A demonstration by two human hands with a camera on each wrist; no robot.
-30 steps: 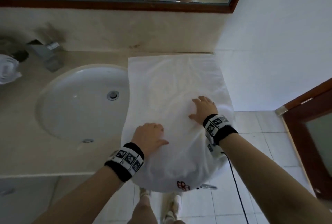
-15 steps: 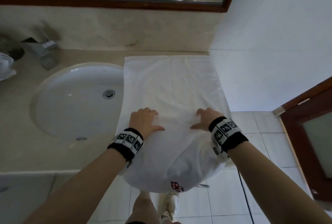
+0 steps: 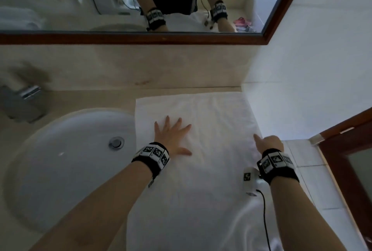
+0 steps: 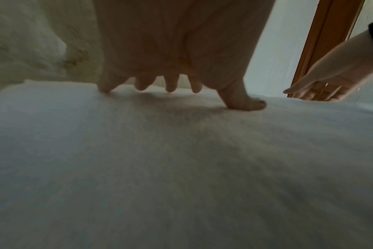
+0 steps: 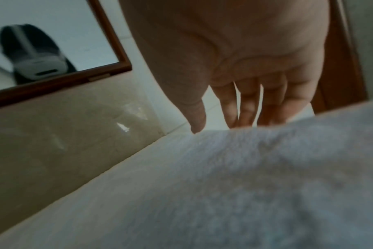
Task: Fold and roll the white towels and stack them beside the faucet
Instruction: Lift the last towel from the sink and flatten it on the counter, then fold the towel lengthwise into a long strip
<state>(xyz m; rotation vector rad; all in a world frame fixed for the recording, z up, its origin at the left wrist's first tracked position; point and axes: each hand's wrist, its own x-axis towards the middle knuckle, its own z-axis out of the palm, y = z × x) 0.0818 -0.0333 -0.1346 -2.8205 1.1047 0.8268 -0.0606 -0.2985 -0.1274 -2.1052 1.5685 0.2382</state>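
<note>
One towel (image 3: 211,170) lies under two hands.

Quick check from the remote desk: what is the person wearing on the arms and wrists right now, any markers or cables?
Both forearms are bare, no sleeves. The left hand and right hand each have a black wristband carrying white tiles with square black-and-white marker patterns. By the right wrist sits a small white camera unit with one such marker, and a thin black cable runs back from it along the arm.

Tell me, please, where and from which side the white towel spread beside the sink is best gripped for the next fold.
Probably the near hem of the white towel, which hangs free over the counter edge, pinched from below. The far part lies flat under the left hand.
</note>
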